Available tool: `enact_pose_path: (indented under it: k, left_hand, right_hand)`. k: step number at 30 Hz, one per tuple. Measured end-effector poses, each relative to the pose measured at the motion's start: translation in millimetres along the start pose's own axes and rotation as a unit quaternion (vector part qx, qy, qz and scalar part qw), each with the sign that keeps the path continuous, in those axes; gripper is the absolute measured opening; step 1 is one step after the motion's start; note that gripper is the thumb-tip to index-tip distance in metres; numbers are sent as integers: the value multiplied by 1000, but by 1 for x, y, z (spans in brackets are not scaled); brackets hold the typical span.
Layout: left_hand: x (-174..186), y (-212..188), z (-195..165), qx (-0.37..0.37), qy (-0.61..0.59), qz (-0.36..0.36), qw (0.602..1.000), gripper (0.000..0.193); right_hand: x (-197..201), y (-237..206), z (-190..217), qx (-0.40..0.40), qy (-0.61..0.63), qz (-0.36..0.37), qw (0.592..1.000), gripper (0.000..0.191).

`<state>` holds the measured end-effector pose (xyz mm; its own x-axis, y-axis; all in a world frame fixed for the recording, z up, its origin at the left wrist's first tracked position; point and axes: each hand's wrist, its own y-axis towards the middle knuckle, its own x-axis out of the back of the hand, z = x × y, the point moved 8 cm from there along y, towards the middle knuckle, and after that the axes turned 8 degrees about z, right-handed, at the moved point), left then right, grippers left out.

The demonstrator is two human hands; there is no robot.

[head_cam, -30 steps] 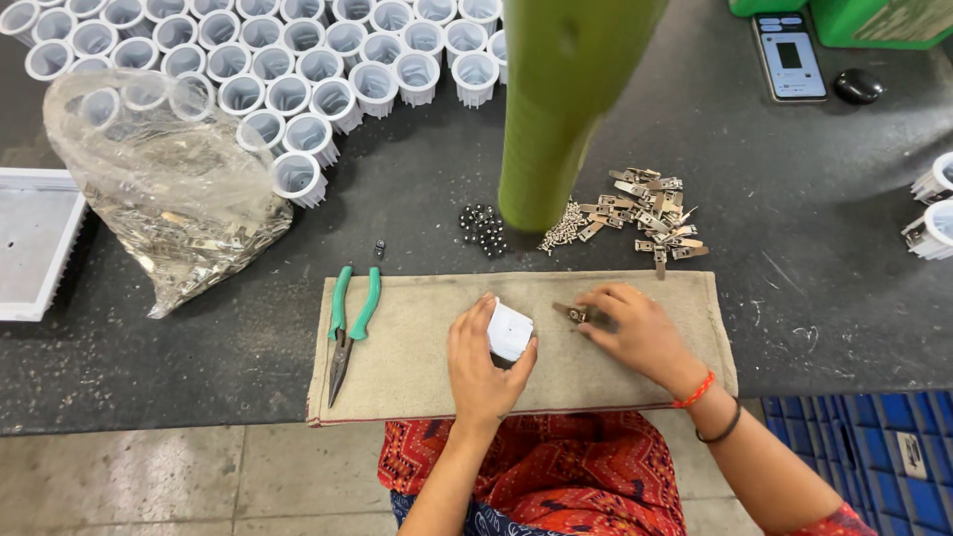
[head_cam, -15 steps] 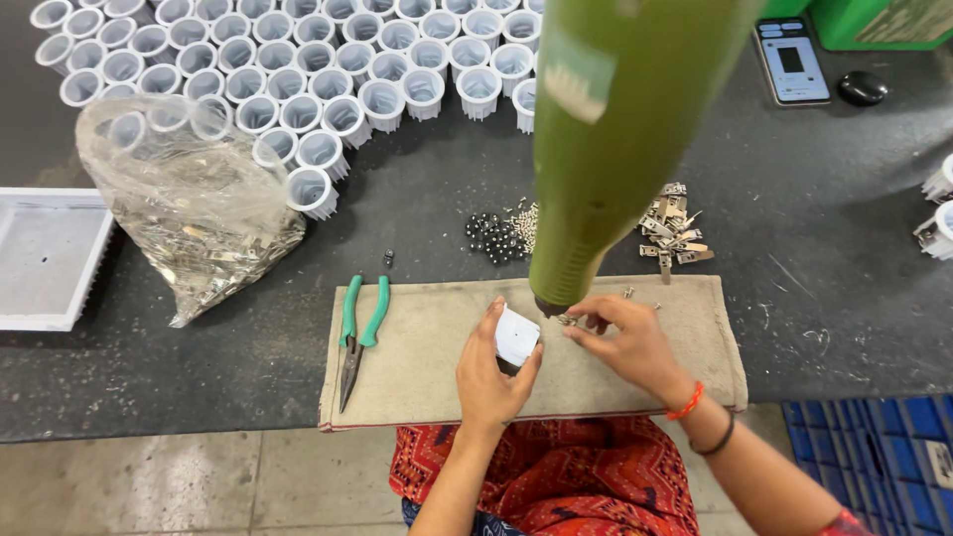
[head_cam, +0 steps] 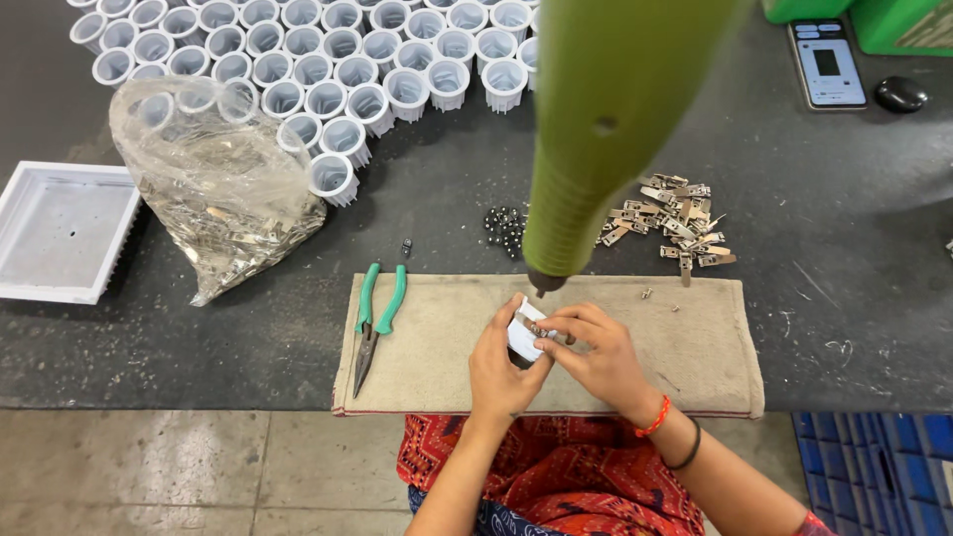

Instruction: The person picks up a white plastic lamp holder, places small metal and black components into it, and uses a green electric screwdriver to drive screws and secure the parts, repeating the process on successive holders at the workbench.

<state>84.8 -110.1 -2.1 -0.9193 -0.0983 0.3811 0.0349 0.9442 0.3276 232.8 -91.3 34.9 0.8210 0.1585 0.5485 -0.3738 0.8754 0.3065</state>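
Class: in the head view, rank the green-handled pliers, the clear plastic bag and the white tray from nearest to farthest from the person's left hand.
1. Green-handled pliers, on the cloth, just left of the left hand.
2. Clear plastic bag, up-left on the table.
3. White tray, at the far left edge.

Dark workbench (head_cam: 844,328) under beige cloth (head_cam: 695,347), pliers (head_cam: 377,323)

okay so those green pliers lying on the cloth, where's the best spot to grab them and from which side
Grip the pliers by the green handles, coming from above at the far end. They lie flat on the cloth, metal tip pointing toward the person; the handles are the wider, padded part.
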Motion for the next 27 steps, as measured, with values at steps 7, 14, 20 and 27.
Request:
enact_pose_path:
  k: [7,14,20,27]
  left_hand:
    - [8,4,-6,-18,-1,13,1000,75]
    - [11,12,-9,-81,16,41,996,68]
    - [8,10,-8,-94,24,26,995,58]
    - [4,16,-9,-101,-14,54,993,53]
  right_hand:
    - [-7,0,-13,-46,42,5,998,26]
    - [-15,6,-37,-150,97,34,983,17]
    - [-13,18,-46,-165,125,71,976,10]
    - [51,75,-62,-141,-86,3,986,18]
